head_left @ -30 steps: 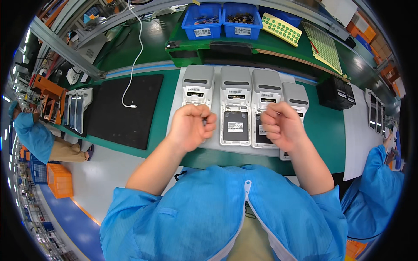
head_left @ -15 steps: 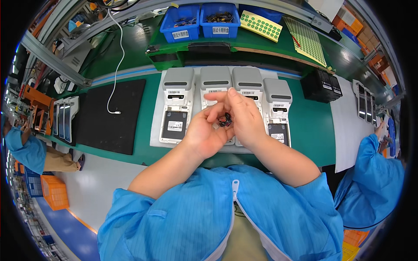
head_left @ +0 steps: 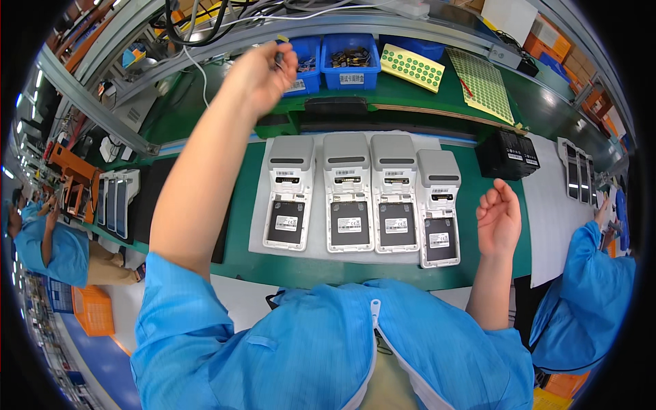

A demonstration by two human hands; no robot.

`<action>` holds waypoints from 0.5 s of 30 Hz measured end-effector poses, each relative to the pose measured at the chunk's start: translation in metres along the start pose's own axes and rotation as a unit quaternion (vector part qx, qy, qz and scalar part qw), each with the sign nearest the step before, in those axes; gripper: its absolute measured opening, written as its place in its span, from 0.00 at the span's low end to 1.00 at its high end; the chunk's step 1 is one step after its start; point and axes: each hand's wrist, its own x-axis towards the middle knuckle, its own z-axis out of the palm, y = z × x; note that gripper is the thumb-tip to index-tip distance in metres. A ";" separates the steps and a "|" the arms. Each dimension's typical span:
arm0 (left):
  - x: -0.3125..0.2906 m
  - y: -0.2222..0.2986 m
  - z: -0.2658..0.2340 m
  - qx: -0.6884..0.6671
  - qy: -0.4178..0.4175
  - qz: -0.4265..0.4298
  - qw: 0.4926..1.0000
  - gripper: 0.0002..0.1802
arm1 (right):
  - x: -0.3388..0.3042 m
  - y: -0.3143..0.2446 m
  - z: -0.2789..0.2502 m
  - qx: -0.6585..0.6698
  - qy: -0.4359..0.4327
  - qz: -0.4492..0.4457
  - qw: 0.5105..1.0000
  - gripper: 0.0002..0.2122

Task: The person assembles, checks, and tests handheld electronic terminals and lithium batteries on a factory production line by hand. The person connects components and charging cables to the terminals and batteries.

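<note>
My left hand [head_left: 263, 78] is raised at the far left, beside the left blue bin [head_left: 309, 49], which holds small cards. Its fingers are curled around a small dark thing [head_left: 279, 60] that I cannot make out. My right hand [head_left: 500, 219] hovers over the right side of the table, its fingers loosely bent and the palm showing nothing. Between my hands several grey-and-white handheld terminals [head_left: 347, 152] lie in a row, their backs uncovered, with dark labelled compartments. The nearest one to my right hand [head_left: 439, 171] sits slightly lower than the others.
A second blue bin [head_left: 350, 60] of small cards stands on the green shelf, beside yellow sticker sheets [head_left: 412, 68]. A stack of black blocks [head_left: 507, 154] is at the right. A black mat [head_left: 160, 198] lies left. Co-workers in blue [head_left: 51, 239] sit at both sides.
My hands were cupped together over the terminals with small dark and red pieces in them. They have parted: the left went up to the bins, the right moved out to the right.
</note>
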 end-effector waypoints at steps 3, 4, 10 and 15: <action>0.032 0.014 0.025 0.036 0.072 -0.033 0.996 0.27 | -0.006 0.000 -0.018 0.015 0.045 0.009 0.999 0.11; 0.034 0.013 0.036 0.033 0.079 -0.045 0.995 0.31 | -0.008 0.000 -0.022 0.021 0.049 0.016 0.998 0.11; 0.070 0.018 0.002 0.119 0.070 0.017 0.990 0.30 | -0.009 0.001 -0.034 -0.023 0.080 0.003 0.997 0.11; 0.012 0.022 -0.052 0.095 -0.074 0.130 0.984 0.12 | -0.013 0.001 -0.044 -0.086 0.112 0.013 0.990 0.10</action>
